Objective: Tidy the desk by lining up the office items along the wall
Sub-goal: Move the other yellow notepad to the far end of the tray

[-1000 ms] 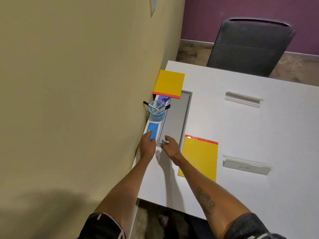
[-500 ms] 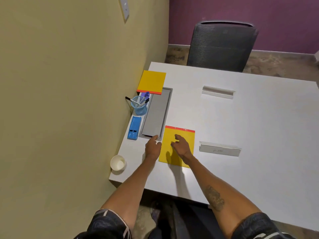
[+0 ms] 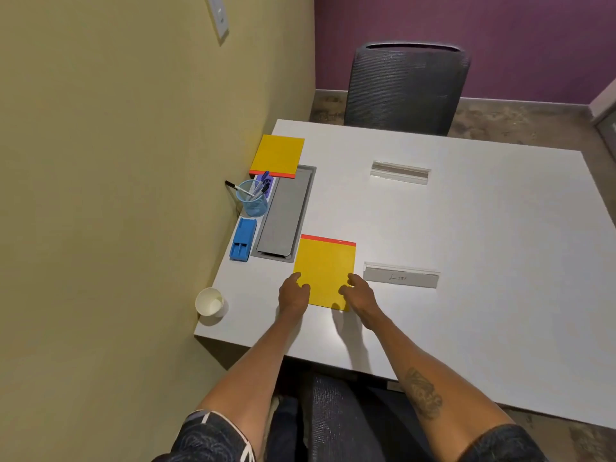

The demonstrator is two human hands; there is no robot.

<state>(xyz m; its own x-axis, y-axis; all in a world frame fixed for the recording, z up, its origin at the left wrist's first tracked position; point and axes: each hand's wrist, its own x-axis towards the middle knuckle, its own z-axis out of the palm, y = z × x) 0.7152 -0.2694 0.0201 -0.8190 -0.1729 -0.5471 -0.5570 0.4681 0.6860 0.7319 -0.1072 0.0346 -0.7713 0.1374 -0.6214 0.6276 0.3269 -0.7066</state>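
A yellow notepad [image 3: 325, 268] with a red top strip lies flat on the white desk [image 3: 466, 261], a little out from the wall. My left hand [image 3: 293, 295] holds its near left edge and my right hand [image 3: 358, 293] holds its near right corner. Lined up along the beige wall [image 3: 133, 195] are a second yellow notepad [image 3: 278, 155], a small purple item [image 3: 263, 180], a blue mesh pen cup [image 3: 252, 201] with several pens, and a blue stapler-like item [image 3: 243, 240].
A grey cable hatch [image 3: 283, 215] is set into the desk beside the row. A white paper cup [image 3: 210, 301] stands at the near left corner. Two name-plate holders [image 3: 400, 277] [image 3: 400, 171] lie mid-desk. A black chair [image 3: 405, 88] stands behind the far edge.
Both hands left the blue item by the wall and came back to the near yellow notepad, spreading to its two near edges. The camera has pulled back.
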